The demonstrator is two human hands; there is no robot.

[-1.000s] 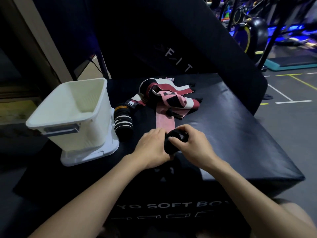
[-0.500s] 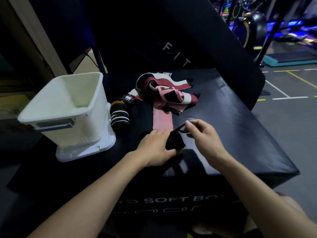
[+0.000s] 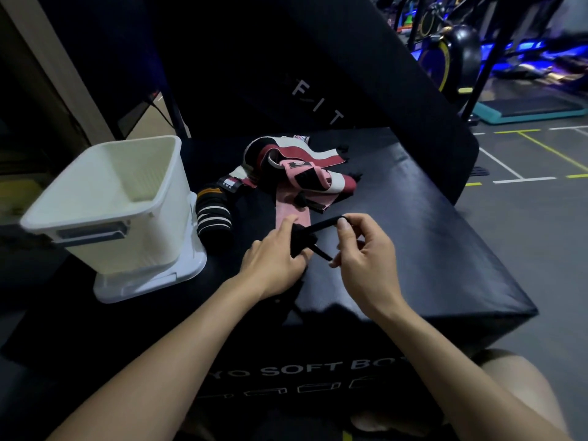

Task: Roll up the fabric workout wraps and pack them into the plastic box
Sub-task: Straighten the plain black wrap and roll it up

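A person sits at a black padded soft box (image 3: 413,237) in a dim gym, both bare forearms reaching forward over its top. Near the middle of the box top, the left hand (image 3: 273,262) curls around a small rolled black wrap (image 3: 302,241), gripping it against the surface. A thin black strap (image 3: 324,225) runs from that roll up and to the right, toward the right hand (image 3: 362,249), whose thumb and forefinger pinch its far end while the other fingers curl loosely. The strap's long line slants from the roll toward the right hand, pulled fairly straight; a second short length of it angles down below the roll. Judging by this, the right hand is placed to wind the strap around the roll, with the left hand as the anchor.

Left of the roll stands a white plastic box (image 3: 165,198), open-topped, resting on what looks like its own lid. No wraps can be seen inside it. Between the box and the hands lies a black wrap with pale stripes (image 3: 213,214), rolled. Beyond the hands sits a loose heap of pink, maroon and white wraps (image 3: 299,170), still unrolled.
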